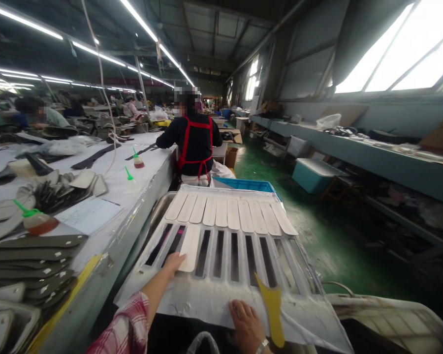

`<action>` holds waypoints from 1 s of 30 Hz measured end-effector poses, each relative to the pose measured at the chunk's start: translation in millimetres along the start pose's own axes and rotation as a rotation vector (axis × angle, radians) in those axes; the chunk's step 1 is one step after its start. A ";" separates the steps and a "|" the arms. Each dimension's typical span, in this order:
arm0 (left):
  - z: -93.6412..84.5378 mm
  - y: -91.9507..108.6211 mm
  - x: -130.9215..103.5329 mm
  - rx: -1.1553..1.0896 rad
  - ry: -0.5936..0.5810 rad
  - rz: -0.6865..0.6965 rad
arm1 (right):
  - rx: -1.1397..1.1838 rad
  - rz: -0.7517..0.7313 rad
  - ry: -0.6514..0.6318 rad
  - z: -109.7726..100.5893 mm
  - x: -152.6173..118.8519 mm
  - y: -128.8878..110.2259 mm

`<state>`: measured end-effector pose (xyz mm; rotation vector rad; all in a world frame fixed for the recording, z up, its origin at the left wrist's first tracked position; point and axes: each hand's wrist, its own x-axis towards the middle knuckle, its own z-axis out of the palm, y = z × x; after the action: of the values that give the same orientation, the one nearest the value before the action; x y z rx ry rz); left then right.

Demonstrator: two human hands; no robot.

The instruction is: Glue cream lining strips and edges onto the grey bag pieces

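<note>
Tube lights (140, 20) are shining above a green floor (256, 164). The left hand (174, 262) is gripping a pale strip (189, 248) over the left half of a slotted board (203, 291), its thumb pressing the near-left corner. The right hand (245, 322) is resting open at the near edge, beside a yellow tool (274, 307). Similar strips (233, 214) are lining the far edge; a person (198, 140) is working beyond.

The left arm reaches forward, its hand (174, 263) gripping with the fingertips; the right hand (245, 322) lies palm down, fingers slightly spread.
</note>
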<state>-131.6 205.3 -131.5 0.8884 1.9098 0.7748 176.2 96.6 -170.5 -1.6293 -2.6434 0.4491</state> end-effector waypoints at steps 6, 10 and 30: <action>-35.8 -1.4 -6.4 -0.460 -0.021 -0.067 | -0.006 -0.009 0.046 1.5 4.5 -2.9; -44.8 -11.0 -31.3 -0.719 -0.044 -0.059 | 0.018 0.032 0.033 -5.5 3.8 -8.6; -106.9 80.4 -272.1 -0.639 -0.021 0.401 | 1.009 -0.118 0.237 -255.2 -52.2 -110.4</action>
<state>-103.7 9.6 98.3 0.8606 1.3317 1.4993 142.5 65.6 108.7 -1.0804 -1.7844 1.2173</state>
